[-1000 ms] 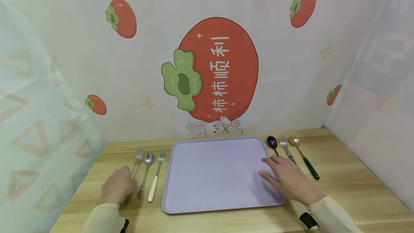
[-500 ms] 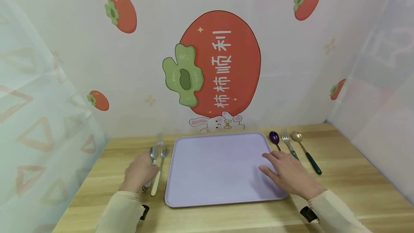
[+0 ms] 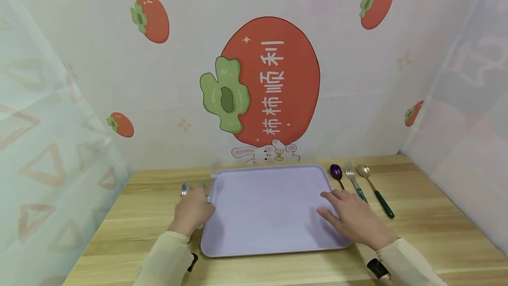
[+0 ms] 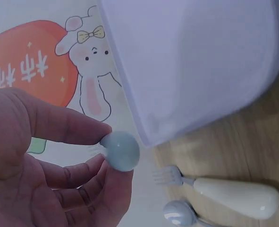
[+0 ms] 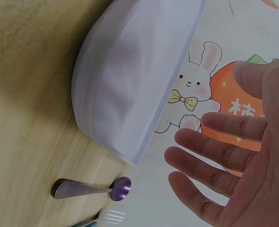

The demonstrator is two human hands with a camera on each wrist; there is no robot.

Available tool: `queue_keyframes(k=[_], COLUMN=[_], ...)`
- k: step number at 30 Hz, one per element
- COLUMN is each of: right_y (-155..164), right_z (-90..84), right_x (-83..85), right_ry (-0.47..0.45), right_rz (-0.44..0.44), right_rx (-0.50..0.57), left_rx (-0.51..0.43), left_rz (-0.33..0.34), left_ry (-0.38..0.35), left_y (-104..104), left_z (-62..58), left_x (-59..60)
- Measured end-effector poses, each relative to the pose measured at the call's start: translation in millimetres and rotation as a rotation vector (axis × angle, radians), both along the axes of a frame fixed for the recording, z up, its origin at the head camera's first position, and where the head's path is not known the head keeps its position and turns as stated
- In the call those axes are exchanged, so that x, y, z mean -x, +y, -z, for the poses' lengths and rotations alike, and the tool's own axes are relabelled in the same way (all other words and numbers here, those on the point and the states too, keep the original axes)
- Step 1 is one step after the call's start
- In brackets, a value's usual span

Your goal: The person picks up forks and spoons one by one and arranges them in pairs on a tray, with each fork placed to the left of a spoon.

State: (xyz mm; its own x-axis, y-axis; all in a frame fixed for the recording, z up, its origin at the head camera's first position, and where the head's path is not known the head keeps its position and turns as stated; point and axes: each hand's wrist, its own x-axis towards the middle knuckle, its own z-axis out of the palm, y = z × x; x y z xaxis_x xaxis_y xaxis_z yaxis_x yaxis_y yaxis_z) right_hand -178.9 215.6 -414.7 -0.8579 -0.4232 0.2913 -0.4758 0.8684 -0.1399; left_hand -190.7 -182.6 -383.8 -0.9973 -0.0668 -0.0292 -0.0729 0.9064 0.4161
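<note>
Since the earlier frames the left hand [image 3: 194, 210] has been moved from the far left of the table [image 3: 428, 215] toward the left edge of the lilac tray [image 3: 270, 206], and a fork [image 4: 120, 150] has been lifted with it. In the left wrist view the rounded end of its handle is seen pinched between the thumb and the curled fingers; its prongs are blurred above the tray's far left corner in the head view. Left on the wood beside the tray are a white-handled fork [image 4: 233, 194] and a silver spoon [image 4: 179, 213], partly covered by the hand in the head view. To the right of the tray a purple spoon [image 3: 336, 173], a green-handled fork [image 3: 353, 179] and a gold spoon with a dark green handle [image 3: 375, 191] are laid side by side. The right hand [image 3: 355, 220] is laid flat on the tray's right part, fingers straight and slightly spread, nothing held. On the backdrop a large persimmon [image 3: 274, 83] is printed with the characters 柿柿顺利, and a white rabbit [image 3: 263, 154] is drawn under it.
</note>
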Motion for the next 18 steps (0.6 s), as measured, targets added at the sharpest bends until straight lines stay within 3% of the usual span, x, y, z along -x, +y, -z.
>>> queue_keyframes(k=[10, 18], right_y=[-1.4, -1.1], right_z=[1.7, 3.9], right_x=[0.3, 1.1], right_ry=[-0.009, -0.006], right_rz=[-0.009, -0.01], right_rx=[0.011, 0.016], left_rx=[0.04, -0.008], left_rz=[-0.009, -0.025], left_ry=[0.01, -0.037], left_y=[19.5, 31.3], left_z=[6.0, 9.8], left_x=[1.7, 3.5])
